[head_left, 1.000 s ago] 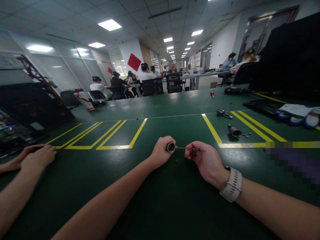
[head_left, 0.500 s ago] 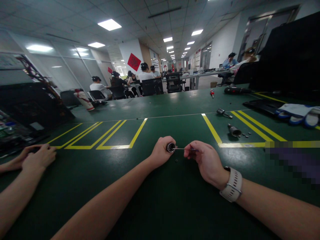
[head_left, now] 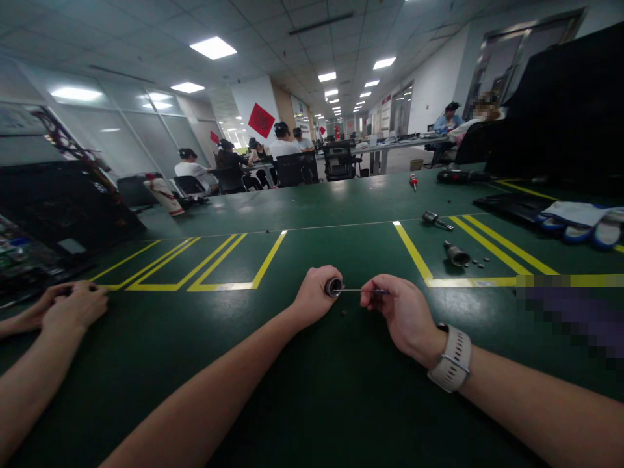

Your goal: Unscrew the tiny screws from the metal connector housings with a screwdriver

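Note:
My left hand (head_left: 314, 292) is wrapped round a dark metal cylindrical housing (head_left: 333, 286), its round open end turned to the right and toward me. Between the fingers of my right hand (head_left: 397, 309) is a thin-shafted tool (head_left: 351, 290); its handle is mostly hidden in the palm. The tip of the shaft reaches the housing's open mouth, and I cannot tell how far in it goes. On the green table (head_left: 351, 403), just below the housing, lies a small dark ring-like part (head_left: 344, 313).
Right of centre lie a second metal housing (head_left: 457, 254), several small rings (head_left: 481, 264), a metal part with a shaft (head_left: 436, 220) and a red-handled screwdriver (head_left: 414, 182). Farther right are a power tool (head_left: 462, 176) and gloves (head_left: 582, 221). Another person's hands (head_left: 78, 305) rest at left.
Almost nothing differs. My right hand and the thin-shafted tool have shifted very slightly; my left hand still holds the housing in the same place.

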A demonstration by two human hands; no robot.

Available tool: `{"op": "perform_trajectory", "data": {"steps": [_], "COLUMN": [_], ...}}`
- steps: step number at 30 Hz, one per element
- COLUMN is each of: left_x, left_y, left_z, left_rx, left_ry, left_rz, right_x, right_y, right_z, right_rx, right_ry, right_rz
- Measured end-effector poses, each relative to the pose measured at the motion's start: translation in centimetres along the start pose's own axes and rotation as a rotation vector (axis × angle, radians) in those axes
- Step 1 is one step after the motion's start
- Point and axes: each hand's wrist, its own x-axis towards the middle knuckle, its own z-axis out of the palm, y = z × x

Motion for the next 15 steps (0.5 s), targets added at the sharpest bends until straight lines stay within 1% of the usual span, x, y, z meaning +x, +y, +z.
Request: {"op": "perform_trajectory", "data": {"steps": [7,15], "left_x": [-0.04,-0.07], "left_y": [0.11,0.05], "left_z": [-0.05,-0.06], "left_rx": [0.020,0.066], "left_ry": [-0.011,-0.052], "left_rz": [-0.032,0.036], "right_x": [0.04,0.10], "right_y": [0.04,-0.03], "right_z": [-0.14,-0.21], "right_rx": [-0.021,-0.071], "right_ry": [0.049,0.101], "right_rz": [-0.020,-0.031]}}
